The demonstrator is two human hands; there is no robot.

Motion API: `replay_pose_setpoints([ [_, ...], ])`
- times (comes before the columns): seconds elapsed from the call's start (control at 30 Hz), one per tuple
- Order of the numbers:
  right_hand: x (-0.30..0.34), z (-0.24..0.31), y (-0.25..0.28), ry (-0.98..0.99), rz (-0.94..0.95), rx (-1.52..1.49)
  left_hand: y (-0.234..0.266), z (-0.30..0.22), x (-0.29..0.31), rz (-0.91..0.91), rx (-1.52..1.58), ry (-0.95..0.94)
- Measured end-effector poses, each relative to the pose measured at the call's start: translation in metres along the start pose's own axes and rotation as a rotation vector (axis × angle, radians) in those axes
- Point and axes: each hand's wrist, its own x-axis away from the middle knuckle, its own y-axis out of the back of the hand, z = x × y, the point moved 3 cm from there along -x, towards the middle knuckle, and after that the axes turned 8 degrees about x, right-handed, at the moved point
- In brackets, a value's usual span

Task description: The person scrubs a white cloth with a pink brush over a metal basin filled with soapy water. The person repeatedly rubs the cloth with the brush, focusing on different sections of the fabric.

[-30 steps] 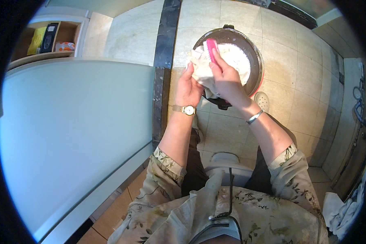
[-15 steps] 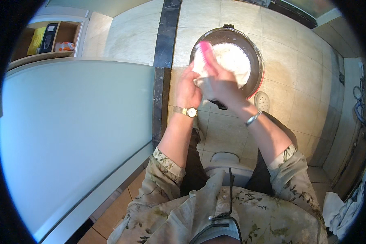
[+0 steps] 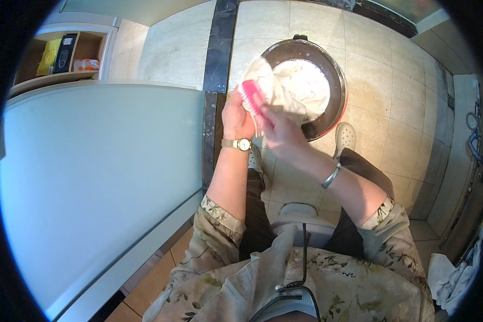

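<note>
While the right hand [image 3: 283, 134] grips the pink brush [image 3: 251, 96], an overshot stroke could scrape the left hand [image 3: 238, 119].
Left clutches pale cloth [image 3: 260, 71]; slack hold might drop it basinward, into the dark basin [image 3: 336, 91].

We can pass over the floor tiles [image 3: 378, 112] right of our right hand [image 3: 283, 135], beyond the shoe [image 3: 346, 137], while the cloth [image 3: 259, 73] and dark basin [image 3: 338, 88] block the way ahead of it and the frosted panel [image 3: 102, 177] bounds the left of our left hand [image 3: 237, 119].
</note>
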Motion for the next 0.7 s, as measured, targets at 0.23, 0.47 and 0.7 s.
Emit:
replay_pose_setpoints([
  [0.23, -0.033, -0.026, 0.012, -0.423, 0.178, -0.043, -0.04, 0.011, 0.009, 0.006, -0.247, -0.056],
  [0.47, -0.036, -0.024, 0.022, -0.409, 0.137, -0.09, -0.039, 0.009, 0.015, 0.035, -0.258, -0.054],
  [0.7, -0.036, -0.038, 0.025, -0.354, -0.008, -0.298, -0.025, 0.015, 0.005, -0.094, -0.135, -0.038],
])
